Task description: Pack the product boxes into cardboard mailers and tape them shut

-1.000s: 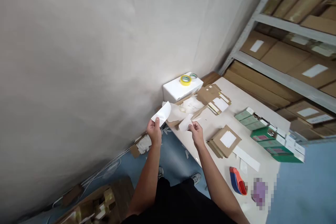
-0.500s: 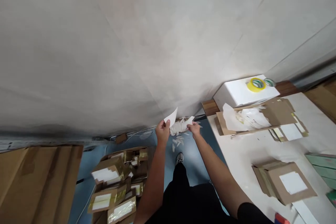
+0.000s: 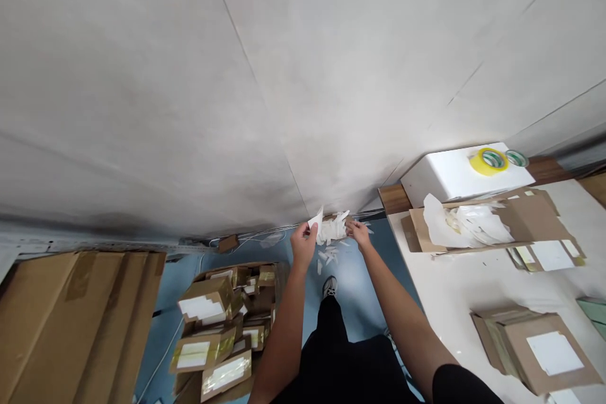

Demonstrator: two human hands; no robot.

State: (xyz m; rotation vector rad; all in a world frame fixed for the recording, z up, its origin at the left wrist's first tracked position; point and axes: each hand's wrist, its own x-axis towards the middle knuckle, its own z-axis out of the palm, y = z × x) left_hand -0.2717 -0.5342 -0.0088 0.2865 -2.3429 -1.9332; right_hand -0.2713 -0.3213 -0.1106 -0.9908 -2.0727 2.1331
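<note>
My left hand [image 3: 303, 243] is closed in a pinch on a small white paper slip [image 3: 316, 223], held up over the blue floor. My right hand [image 3: 358, 233] is a short way to its right, fingers pinched on another white scrap whose edge I can barely make out. Between and below the hands, a heap of white paper scraps [image 3: 331, 232] lies on the floor against the wall, with more bits scattered beneath. Both forearms reach forward from my dark clothing.
A white table [image 3: 464, 284] stands at right, bearing a white box [image 3: 454, 173] with a yellow tape roll [image 3: 488, 161], an open cardboard tray of white paper [image 3: 466, 221] and labelled cardboard parcels [image 3: 540, 350]. Taped parcels [image 3: 222, 328] pile on the floor at left beside large cartons [image 3: 61, 322].
The view swung left from the table toward the wall and floor. Both hands moved away from the table with their paper slips and now hover over the scrap heap on the floor.
</note>
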